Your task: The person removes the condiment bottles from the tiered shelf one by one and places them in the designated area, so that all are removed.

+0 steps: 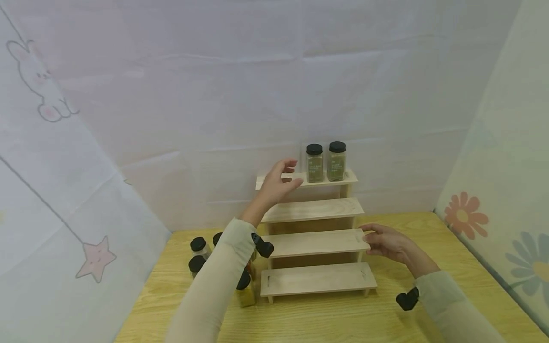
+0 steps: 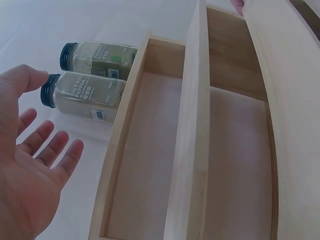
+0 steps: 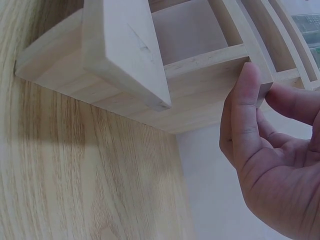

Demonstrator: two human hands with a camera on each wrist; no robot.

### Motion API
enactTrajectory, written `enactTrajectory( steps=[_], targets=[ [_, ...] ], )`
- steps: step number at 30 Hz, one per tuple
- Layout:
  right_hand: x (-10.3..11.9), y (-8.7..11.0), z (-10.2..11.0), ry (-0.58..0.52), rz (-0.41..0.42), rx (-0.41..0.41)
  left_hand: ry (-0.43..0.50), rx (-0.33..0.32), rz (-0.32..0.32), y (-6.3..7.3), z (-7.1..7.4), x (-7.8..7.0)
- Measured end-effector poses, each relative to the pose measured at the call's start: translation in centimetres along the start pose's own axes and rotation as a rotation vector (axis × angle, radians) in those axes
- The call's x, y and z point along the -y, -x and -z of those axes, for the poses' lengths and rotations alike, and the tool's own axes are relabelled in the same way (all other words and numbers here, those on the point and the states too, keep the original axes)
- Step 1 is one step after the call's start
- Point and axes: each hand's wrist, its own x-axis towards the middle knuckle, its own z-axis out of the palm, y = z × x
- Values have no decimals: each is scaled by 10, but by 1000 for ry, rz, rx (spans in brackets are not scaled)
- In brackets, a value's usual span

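Note:
A four-tier wooden spice rack (image 1: 315,244) stands on the table. Two glass spice jars with black lids, a left jar (image 1: 315,167) and a right jar (image 1: 336,164), sit side by side on its top tier. My left hand (image 1: 276,185) is just left of the left jar, fingers parted and nothing in them. In the left wrist view its thumb tip is right at the lid of the jar labelled salt and pepper (image 2: 85,91). My right hand (image 3: 280,150) pinches the right end of the second-lowest tier between thumb and fingers.
Several more black-lidded jars (image 1: 246,290) stand on the wooden table (image 1: 326,321) left of the rack, partly hidden by my left forearm. White cloth (image 1: 214,95) hangs behind the rack, with printed cloth at both sides.

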Motion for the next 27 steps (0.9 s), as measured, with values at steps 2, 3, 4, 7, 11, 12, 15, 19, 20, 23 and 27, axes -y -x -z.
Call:
enactTrajectory(
  steps=[2, 3, 4, 7, 11, 12, 15, 19, 20, 23, 27],
  targets=[
    [-1, 0, 0, 0, 3, -1, 1, -5, -6, -5, -3, 0],
    [-1, 0, 1, 2, 6, 2, -3, -7, -9, -7, -4, 0],
    [-2, 0, 1, -1, 4, 2, -3, -7, -12, -9, -5, -1],
    [-5, -1, 2, -8, 6, 11, -7, -2, -5, -12, -9, -1],
    [-8, 0, 4, -26, 7, 19, -29, 14, 8, -15, -14, 0],
    [-9, 1, 4, -28, 8, 20, -32, 15, 7, -16, -16, 0],
    [-9, 2, 3, -34, 15, 24, -29, 7, 10, -18, -18, 2],
    [-8, 3, 2, -35, 19, 31, -12, -13, 33, -23, -21, 3],
    [-8, 3, 2, -36, 20, 32, -8, -17, 38, -25, -22, 3],
    [-8, 3, 2, -42, 15, 25, 0, -31, 45, -31, -24, 4],
    [-9, 2, 4, -39, 12, 20, 20, -46, 58, -38, -25, 4]
  ],
)
